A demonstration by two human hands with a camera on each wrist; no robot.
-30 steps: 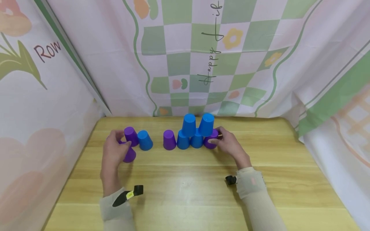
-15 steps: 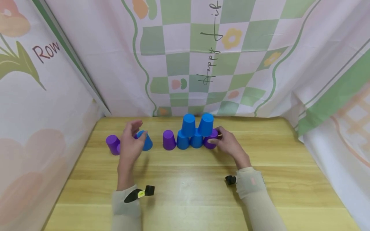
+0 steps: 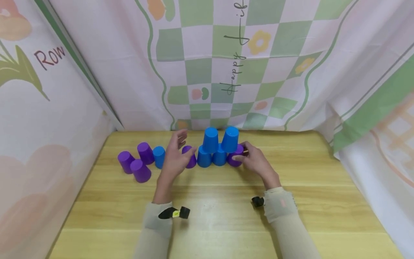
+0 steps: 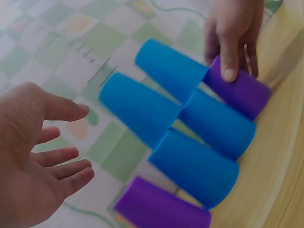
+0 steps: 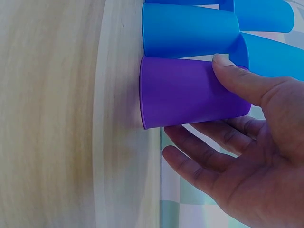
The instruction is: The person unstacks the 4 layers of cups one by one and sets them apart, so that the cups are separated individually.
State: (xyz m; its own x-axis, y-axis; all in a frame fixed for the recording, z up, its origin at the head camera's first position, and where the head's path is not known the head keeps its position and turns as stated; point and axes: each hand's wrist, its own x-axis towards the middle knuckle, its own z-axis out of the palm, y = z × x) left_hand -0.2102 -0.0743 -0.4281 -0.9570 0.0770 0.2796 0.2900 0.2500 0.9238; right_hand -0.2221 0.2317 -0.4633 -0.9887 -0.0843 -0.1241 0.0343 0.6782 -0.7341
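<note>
Upside-down cups form a row on the table, with two blue cups on a second level, the left one (image 3: 211, 140) and the right one (image 3: 230, 139). Beneath them stand two more blue cups (image 3: 204, 157) and, at the right end, a purple cup (image 5: 190, 92). My right hand (image 3: 257, 163) holds that purple cup between thumb and fingers. Spread and holding nothing, my left hand (image 3: 174, 159) hovers near another purple cup (image 3: 191, 162) at the row's left end, partly hiding it in the head view.
Further left stand three purple cups, the nearest (image 3: 141, 171) in front of the other two. Beside them a blue cup (image 3: 159, 157) is partly covered by the left hand. The wooden table (image 3: 213, 223) ends at a patterned curtain (image 3: 226, 72) behind the cups.
My left hand has let go of the front purple cup in the left group and moved right, its fingers now spread. The right hand stays on its purple cup.
</note>
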